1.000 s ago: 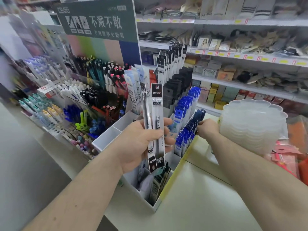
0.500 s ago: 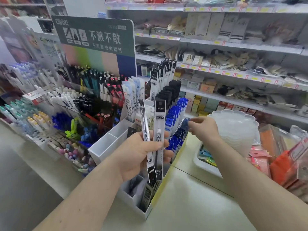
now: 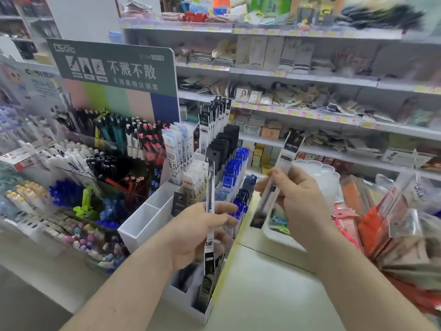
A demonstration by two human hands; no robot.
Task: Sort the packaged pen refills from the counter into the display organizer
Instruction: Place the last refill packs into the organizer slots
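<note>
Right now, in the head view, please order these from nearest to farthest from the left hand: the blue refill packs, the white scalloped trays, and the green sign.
1. Blue refill packs: in the organizer, just right of and above the left hand.
2. White scalloped trays: further right, behind the right hand.
3. Green sign: at the top left, above the pen display.

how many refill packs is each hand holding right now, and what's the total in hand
Left hand: 1 refill pack, held upright over the display organizer.
Right hand: 1 refill pack, tilted and blurred.
Total in hand: 2
</note>
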